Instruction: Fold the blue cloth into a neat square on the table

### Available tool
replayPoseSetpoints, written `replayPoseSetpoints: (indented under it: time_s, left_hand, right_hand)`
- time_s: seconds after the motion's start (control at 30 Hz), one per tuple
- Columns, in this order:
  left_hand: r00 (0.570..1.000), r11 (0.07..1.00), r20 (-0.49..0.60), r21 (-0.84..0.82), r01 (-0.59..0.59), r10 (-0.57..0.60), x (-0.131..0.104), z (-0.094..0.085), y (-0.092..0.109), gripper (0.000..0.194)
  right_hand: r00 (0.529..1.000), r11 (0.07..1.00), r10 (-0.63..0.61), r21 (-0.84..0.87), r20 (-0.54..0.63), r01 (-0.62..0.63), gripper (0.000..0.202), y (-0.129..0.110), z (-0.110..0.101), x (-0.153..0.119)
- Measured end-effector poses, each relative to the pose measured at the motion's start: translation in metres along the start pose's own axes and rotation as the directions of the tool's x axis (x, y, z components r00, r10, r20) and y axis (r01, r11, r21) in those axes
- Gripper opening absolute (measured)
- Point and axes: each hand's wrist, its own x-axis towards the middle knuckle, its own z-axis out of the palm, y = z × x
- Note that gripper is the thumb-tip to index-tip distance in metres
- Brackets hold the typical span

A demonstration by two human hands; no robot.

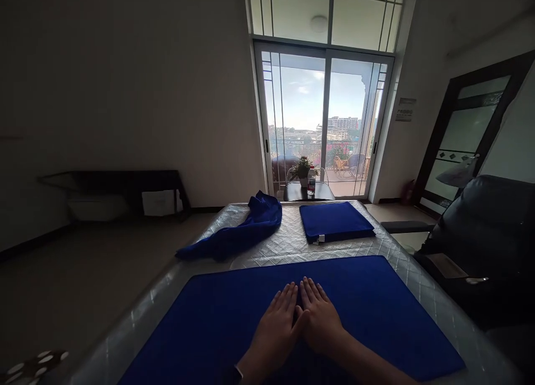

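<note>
A large blue towel (376, 312) lies spread flat on the quilted mattress (288, 243) right in front of me. My left hand (276, 323) and my right hand (320, 318) rest palm down side by side on its middle, thumbs touching, fingers flat and together. Neither hand grips anything. Farther back on the right lies a folded blue towel (334, 220). A crumpled blue towel (238, 232) lies at the back left, draped toward the mattress edge.
Behind the mattress stands a small dark table (307, 193) with a potted plant (301, 170) and a water bottle (311, 181), before glass balcony doors (324, 123). A dark chair (485, 234) sits to the right. A low dark bench (117, 187) lines the left wall.
</note>
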Motion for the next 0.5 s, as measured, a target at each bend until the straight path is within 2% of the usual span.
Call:
replayPoseSetpoints:
  time_s: [0.17,0.3,0.4,0.5]
  left_hand:
    - [0.999,1.000,-0.029,0.017,-0.018,0.018,0.001,0.001,0.003,0.072]
    - [0.999,0.997,-0.011,0.061,0.051,-0.050,-0.005,-0.002,-0.012,0.072]
    - [0.990,0.983,-0.007,0.117,0.142,-0.143,-0.021,-0.010,-0.052,0.075]
    - [0.973,0.955,-0.107,0.195,0.224,-0.206,-0.053,-0.019,-0.118,0.078]
  right_hand:
    - [1.000,0.999,0.011,0.030,0.011,-0.011,0.067,0.001,-0.001,0.001]
    - [0.987,0.988,0.156,0.018,0.027,-0.157,0.069,0.020,-0.009,-0.006]
    - [0.967,0.967,0.254,-0.045,0.038,-0.252,0.072,0.056,-0.027,-0.022]
    - [0.946,0.940,0.324,-0.108,-0.029,-0.325,0.077,0.110,-0.050,-0.052]
